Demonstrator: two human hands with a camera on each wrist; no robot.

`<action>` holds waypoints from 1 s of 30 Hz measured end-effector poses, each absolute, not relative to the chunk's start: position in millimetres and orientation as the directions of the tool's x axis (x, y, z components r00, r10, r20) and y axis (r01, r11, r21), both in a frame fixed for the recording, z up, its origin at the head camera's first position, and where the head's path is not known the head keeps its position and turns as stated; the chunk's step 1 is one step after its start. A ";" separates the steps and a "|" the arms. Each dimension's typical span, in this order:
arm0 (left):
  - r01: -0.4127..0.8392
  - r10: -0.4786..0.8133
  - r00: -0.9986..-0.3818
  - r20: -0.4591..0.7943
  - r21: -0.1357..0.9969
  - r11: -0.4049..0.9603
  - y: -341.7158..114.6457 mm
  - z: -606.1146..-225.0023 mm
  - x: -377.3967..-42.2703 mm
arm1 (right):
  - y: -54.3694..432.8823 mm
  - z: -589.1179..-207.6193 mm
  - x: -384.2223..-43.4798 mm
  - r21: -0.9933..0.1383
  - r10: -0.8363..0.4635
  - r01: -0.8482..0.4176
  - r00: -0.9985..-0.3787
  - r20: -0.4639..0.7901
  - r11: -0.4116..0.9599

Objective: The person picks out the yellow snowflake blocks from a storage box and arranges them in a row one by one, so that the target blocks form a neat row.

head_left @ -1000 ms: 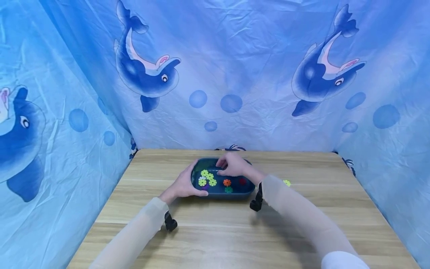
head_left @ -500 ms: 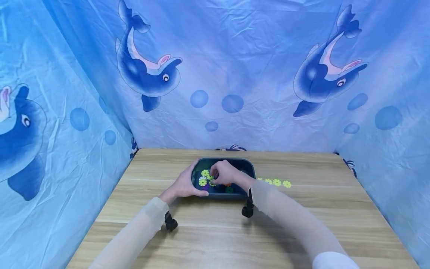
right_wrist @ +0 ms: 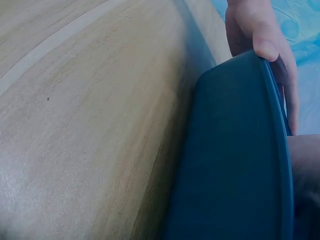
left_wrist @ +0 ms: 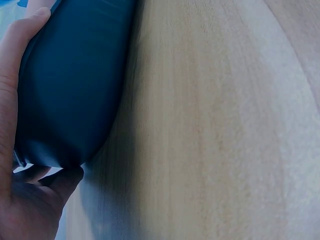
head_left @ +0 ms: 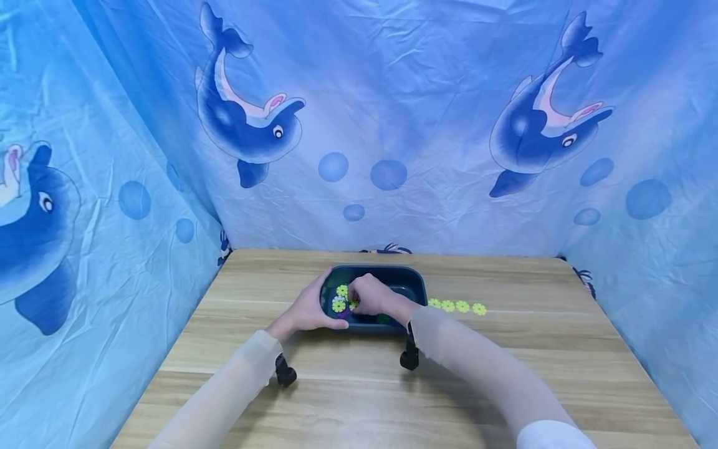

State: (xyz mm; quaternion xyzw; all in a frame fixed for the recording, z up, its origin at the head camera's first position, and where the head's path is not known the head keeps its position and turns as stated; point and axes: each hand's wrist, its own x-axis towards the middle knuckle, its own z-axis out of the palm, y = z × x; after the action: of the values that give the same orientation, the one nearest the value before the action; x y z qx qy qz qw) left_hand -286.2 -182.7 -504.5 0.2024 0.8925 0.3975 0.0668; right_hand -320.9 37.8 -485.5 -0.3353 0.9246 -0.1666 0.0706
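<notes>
1. Being held at its left end by the left hand [head_left: 308, 308], the dark blue-green tray [head_left: 370, 328] is being supported by the desk [head_left: 348, 399].
2. The tray's end is being wrapped by the left grip, the near rim being touched by the thumb.
3. The right hand [head_left: 373, 296] is being held inside the tray, its fingers being bent downward beside yellow flower-shaped pieces [head_left: 339, 305]; whether one is being pinched by this grip cannot be told.
4. A purple piece [head_left: 343, 315] is being held in the tray's left part, near the yellow ones.
5. A row of four yellow pieces [head_left: 462, 306] is being carried by the desk, beside the tray's right end.
6. A dolphin-printed cloth [head_left: 359, 93] is being displayed behind.
</notes>
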 end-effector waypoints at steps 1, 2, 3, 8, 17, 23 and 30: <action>0.309 0.415 -0.909 0.042 0.736 0.602 -182.4 -504.8 -286.1 | 37.8 -486.2 -320.6 -0.354 -0.645 -0.599 -0.764 -0.016 0.718; 0.308 0.415 -0.909 0.041 0.736 0.603 -182.2 -505.0 -285.8 | 37.9 -486.9 -320.4 -0.354 -0.647 -0.601 -0.763 -0.014 0.717; 0.308 0.415 -0.909 0.041 0.736 0.603 -181.9 -505.0 -285.7 | 38.0 -487.3 -320.2 -0.362 -0.648 -0.600 -0.761 -0.014 0.713; 0.309 0.416 -0.909 0.040 0.736 0.603 -180.3 -505.8 -285.6 | 39.5 -487.2 -318.0 -0.389 -0.655 -0.600 -0.756 -0.012 0.699; 0.307 0.408 -0.912 0.047 0.736 0.604 -179.4 -503.4 -286.7 | 53.1 -472.5 -321.2 -0.413 -0.643 -0.597 -0.765 0.036 0.688; 0.289 0.389 -0.920 0.038 0.737 0.611 -179.2 -501.2 -285.4 | 65.0 -458.6 -325.5 -0.417 -0.614 -0.576 -0.788 0.054 0.703; 0.281 0.381 -0.924 0.029 0.727 0.626 -177.9 -502.5 -284.7 | 83.0 -448.9 -327.7 -0.395 -0.626 -0.611 -0.773 0.107 0.686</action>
State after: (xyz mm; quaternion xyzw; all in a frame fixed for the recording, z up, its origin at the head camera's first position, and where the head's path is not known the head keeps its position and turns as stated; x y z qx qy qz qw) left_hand -284.7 -177.9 -502.5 0.1841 0.8994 0.3913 0.0641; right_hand -327.7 83.0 -448.9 -0.3368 0.9181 -0.2083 0.0181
